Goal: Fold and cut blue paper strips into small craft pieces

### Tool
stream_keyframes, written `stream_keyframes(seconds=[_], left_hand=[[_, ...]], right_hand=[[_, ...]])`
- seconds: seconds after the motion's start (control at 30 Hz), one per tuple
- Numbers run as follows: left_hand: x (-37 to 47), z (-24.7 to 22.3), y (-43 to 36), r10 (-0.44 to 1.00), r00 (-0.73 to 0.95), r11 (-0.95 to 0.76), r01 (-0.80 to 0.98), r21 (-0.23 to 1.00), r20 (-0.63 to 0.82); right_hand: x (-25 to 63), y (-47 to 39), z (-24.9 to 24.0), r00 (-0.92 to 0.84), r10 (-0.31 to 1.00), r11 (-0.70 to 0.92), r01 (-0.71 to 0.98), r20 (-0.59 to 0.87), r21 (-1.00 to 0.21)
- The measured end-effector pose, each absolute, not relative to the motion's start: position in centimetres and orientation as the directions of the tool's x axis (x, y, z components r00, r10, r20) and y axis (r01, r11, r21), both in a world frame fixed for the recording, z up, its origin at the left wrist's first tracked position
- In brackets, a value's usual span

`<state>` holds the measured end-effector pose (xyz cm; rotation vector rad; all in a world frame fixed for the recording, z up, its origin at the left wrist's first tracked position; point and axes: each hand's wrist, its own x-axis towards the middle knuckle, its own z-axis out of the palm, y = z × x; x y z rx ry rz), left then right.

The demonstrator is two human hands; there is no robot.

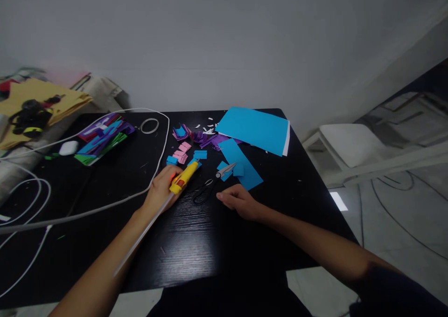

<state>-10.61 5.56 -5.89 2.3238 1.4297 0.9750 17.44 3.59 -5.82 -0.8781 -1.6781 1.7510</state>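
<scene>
My left hand (pixel 161 189) is wrapped round a yellow glue gun (pixel 183 177), its nozzle pointing away and to the right. A long clear glue stick (pixel 143 235) runs out of its back along my forearm. My right hand (pixel 238 200) rests on the table with its fingers curled in, and no object shows in it. Just beyond it lie scissors (pixel 211 183) with black handles, blades partly over small blue paper pieces (pixel 224 170). A blue paper strip (pixel 243 168) is behind them. Small folded pink papers (pixel 181 155) and a folded blue paper (pixel 200 154) sit past the gun.
A large blue sheet (pixel 255 128) lies at the back right, with purple paper strips (pixel 215 141) and white scraps beside it. Coloured strips (pixel 103 140), a tape ring (pixel 150 126) and a white case (pixel 68 148) are left. A white cable (pixel 115 201) crosses the black table (pixel 273 242).
</scene>
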Motion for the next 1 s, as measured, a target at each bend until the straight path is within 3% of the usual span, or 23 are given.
stream_keyframes(seconds=[0.3, 0.5, 1.0], left_hand=[[-10.6, -5.9, 5.6, 0.871, 0.264, -0.466, 0.708, 0.531, 0.413], [-10.7, -6.1, 5.6, 0.877, 0.265, -0.461, 0.703, 0.542, 0.402], [-10.5, -5.5, 5.6, 0.896, 0.245, -0.427, 0.704, 0.567, 0.369]], right_hand=[[17.1, 4.5, -5.1, -0.574, 0.814, -0.142, -0.06, -0.082, -0.988], [16.8, 4.6, -5.8, -0.575, 0.812, -0.084, 0.05, -0.097, -0.995], [17.2, 4.7, -5.6, -0.523, 0.85, -0.118, -0.07, -0.064, -0.99]])
